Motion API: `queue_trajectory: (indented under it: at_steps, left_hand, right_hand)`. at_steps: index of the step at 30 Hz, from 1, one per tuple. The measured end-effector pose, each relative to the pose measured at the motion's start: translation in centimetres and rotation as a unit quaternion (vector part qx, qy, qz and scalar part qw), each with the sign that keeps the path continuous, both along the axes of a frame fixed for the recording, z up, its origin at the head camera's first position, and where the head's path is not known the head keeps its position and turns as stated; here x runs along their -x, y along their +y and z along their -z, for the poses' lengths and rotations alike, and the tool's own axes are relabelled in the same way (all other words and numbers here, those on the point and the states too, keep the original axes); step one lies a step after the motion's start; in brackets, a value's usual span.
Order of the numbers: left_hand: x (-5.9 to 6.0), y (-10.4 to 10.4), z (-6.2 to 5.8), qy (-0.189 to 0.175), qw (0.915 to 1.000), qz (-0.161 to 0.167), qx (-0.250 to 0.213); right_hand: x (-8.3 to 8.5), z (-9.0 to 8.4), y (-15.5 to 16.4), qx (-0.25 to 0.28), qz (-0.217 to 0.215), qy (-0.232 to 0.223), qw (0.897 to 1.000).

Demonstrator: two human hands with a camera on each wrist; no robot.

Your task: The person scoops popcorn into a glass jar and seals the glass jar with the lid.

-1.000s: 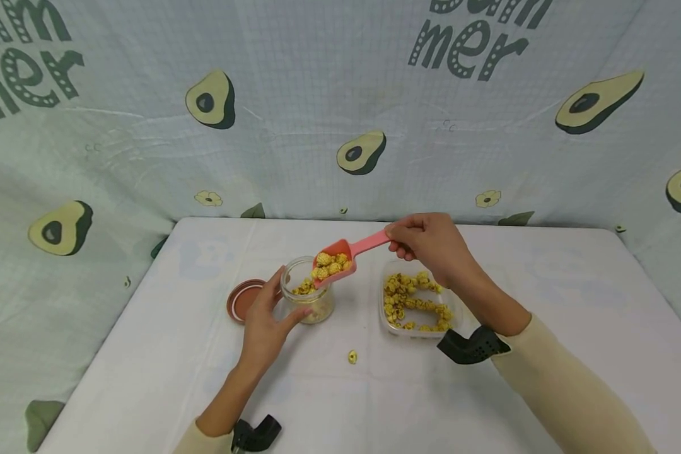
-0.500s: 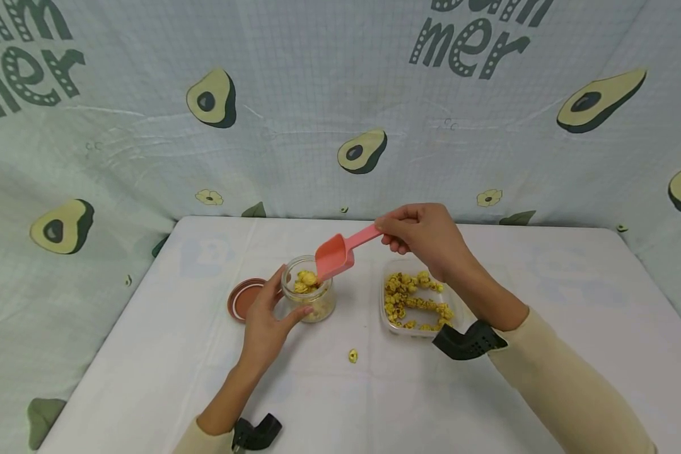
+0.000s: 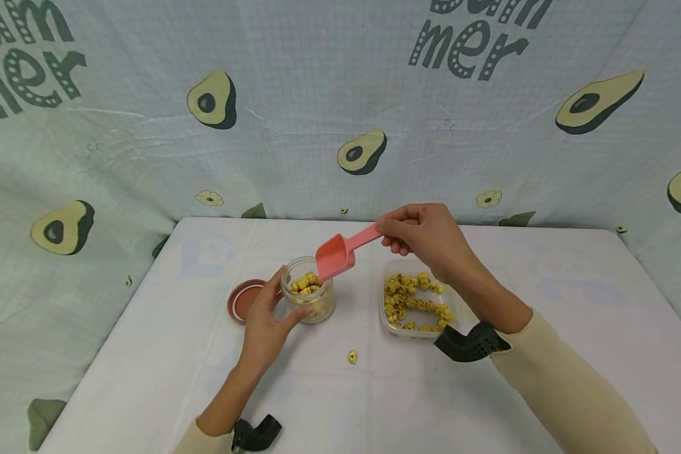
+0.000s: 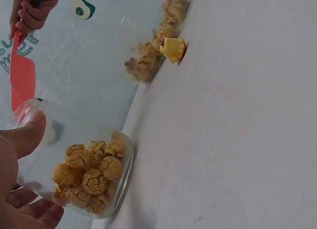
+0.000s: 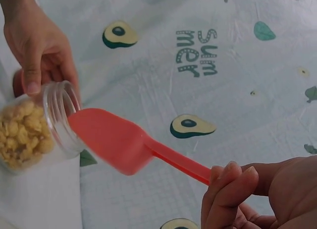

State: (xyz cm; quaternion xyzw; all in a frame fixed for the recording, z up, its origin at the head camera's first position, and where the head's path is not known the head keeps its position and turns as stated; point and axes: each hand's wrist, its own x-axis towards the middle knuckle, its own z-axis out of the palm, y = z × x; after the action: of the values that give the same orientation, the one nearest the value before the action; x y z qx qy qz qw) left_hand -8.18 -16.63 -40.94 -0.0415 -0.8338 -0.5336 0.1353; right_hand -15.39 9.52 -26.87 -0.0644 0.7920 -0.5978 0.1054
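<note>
A clear jar (image 3: pixel 316 309) stands on the table with yellow popcorn (image 4: pixel 91 177) inside. My left hand (image 3: pixel 265 328) grips it from the left, thumb on the near side and fingers around the far side. The handle of a pink scoop (image 3: pixel 335 257) is pinched in my right hand (image 3: pixel 425 239). Tilted down to the left, the scoop holds no popcorn, and its front edge is right at the jar's mouth. To the right, below my right hand, a clear plastic container (image 3: pixel 384 321) holds more popcorn in its compartments.
A reddish-brown lid (image 3: pixel 244 301) lies on the table just left of the jar, partly behind my left hand. One loose piece of popcorn (image 3: pixel 352 357) lies in front, between jar and container. An avocado-print cloth (image 3: pixel 295 113) hangs behind the table (image 3: pixel 340 416).
The popcorn that filled the scoop has dropped into the jar. My right hand rose slightly and tipped the scoop downward, then stayed nearly still. The left hand kept its grip.
</note>
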Motion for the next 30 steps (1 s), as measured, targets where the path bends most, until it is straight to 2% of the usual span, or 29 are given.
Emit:
queue_trajectory:
  at_steps: [8,13,15,20,23,26,29,30]
  left_hand:
    - [-0.1,-0.1,0.0,-0.009,0.9999,-0.001,-0.009]
    - [-0.6,-0.1,-0.5,0.003,0.9997,-0.007,-0.022]
    - [-0.9,0.0,-0.7,0.014,0.9993,-0.020,-0.027]
    - [-1.5,0.7,-1.4,0.063,0.9944,-0.078,-0.036]
    - [-2.0,1.4,-2.1,0.103,0.9891,-0.095,-0.044]
    - [-2.4,2.2,-2.8,0.146,0.9833,-0.092,-0.058]
    - [-2.6,2.8,-3.1,0.193,0.9751,-0.064,-0.089]
    - [-2.5,2.9,-2.9,0.210,0.9715,-0.049,-0.099]
  right_hand:
    - [-0.2,1.2,1.3,-0.011,0.030,-0.023,0.999]
    - [-0.6,1.9,3.6,-0.016,0.038,-0.007,0.999]
    - [-0.9,2.1,4.7,-0.017,0.041,0.000,0.999]
    - [-1.5,2.3,7.4,-0.020,0.052,0.011,0.998]
    - [-1.9,2.3,8.7,-0.032,0.061,0.013,0.998]
    - [-2.3,2.4,10.0,-0.047,0.068,0.014,0.997]
    - [-2.7,2.3,11.0,-0.071,0.071,0.016,0.995]
    - [-2.8,2.2,11.3,-0.079,0.072,0.018,0.994]
